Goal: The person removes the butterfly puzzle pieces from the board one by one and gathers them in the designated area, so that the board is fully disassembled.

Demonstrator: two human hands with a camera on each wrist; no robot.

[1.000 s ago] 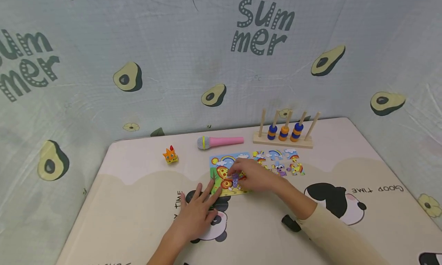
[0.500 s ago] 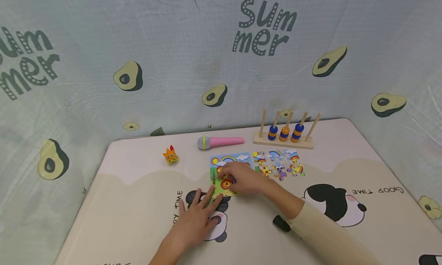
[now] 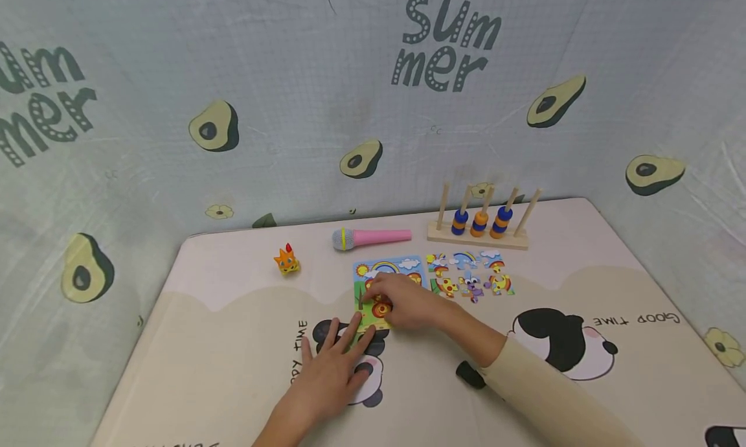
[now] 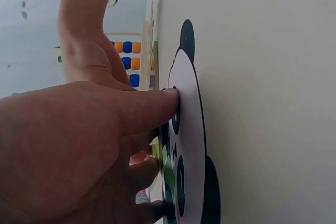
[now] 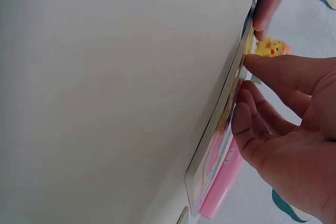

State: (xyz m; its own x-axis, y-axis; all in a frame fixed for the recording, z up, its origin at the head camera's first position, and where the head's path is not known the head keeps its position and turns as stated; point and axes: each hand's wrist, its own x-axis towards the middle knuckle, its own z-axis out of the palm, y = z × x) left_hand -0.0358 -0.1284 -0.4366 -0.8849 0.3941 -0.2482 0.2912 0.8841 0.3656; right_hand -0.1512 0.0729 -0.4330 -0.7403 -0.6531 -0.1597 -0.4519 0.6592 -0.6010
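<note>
A colourful jigsaw puzzle board (image 3: 410,264) lies on the table in the head view, showing a sun, a rainbow and an orange butterfly. Bent over its lower left part, my right hand (image 3: 405,301) pinches a puzzle piece (image 3: 381,309) with an orange round pattern, thumb and fingertips down at the board's surface. In the right wrist view the board (image 5: 210,153) is seen edge-on, and the hand partly hides the piece. My left hand (image 3: 329,372) lies spread, its fingertips on the board's near left corner. Several loose puzzle pieces (image 3: 471,285) lie just right of the board.
Behind the board is a pink toy microphone (image 3: 381,237). A wooden peg stand (image 3: 478,235) with blue and orange rings stands at the back right. To the left sits a small orange toy figure (image 3: 287,261). Printed cloth hangs behind the table (image 3: 221,343).
My right hand has moved left across the board, from its middle to its lower left part. My left hand has stayed at the near left corner. The loose pieces have not visibly moved.
</note>
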